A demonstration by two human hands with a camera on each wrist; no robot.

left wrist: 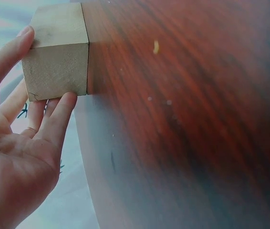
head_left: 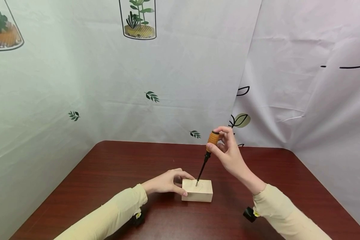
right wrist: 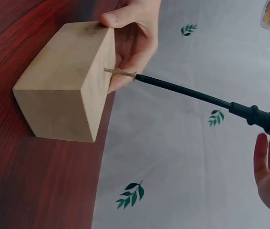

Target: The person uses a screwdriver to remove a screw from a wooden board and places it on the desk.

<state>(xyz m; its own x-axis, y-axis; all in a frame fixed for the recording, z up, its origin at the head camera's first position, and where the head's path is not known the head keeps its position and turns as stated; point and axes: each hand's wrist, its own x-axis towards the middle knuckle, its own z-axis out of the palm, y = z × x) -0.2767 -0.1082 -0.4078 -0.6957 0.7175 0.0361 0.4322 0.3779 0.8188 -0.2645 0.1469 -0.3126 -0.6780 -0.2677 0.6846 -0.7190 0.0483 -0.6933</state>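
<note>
A pale wooden block [head_left: 201, 197] lies on the table, its long side toward me. My left hand [head_left: 165, 181] grips its left end, thumb on the near side and fingers around the far side. My right hand [head_left: 231, 156] holds a screwdriver [head_left: 212, 138] by its orange handle, one finger over the butt end. The black shaft leans slightly, slanting down to the block's top. In the right wrist view a brass-coloured screw [right wrist: 118, 72] stands between the screwdriver tip and the block face, its point at the wood. How deep it sits cannot be told.
The dark red wooden table [head_left: 123, 160] spreads around the block. A white curtain [head_left: 174, 73] printed with leaves and jars hangs behind and beside it. In the left wrist view a small yellowish speck [left wrist: 156, 46] shows on the tabletop.
</note>
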